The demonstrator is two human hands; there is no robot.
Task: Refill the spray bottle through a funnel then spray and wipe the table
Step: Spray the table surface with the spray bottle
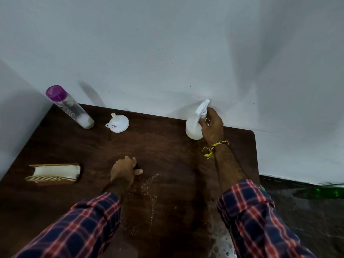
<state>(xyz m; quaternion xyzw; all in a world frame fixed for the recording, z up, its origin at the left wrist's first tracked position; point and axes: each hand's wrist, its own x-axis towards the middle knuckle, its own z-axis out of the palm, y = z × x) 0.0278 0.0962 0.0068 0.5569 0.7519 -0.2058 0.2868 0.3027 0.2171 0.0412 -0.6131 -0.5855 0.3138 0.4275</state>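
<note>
Funnel sticker: small red/blue marks, illegible.

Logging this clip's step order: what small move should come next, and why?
Probably let go of the white plastic spray bottle, which the right hand grips standing near the wall, and reach for the folded white cloth. Spray droplets already lie on the dark wooden table, unwiped, and the left hand rests beside them holding nothing visible.

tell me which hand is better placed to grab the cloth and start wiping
Left. The left hand rests on the table nearest the folded cloth; the right hand holds the spray bottle far across.
</note>
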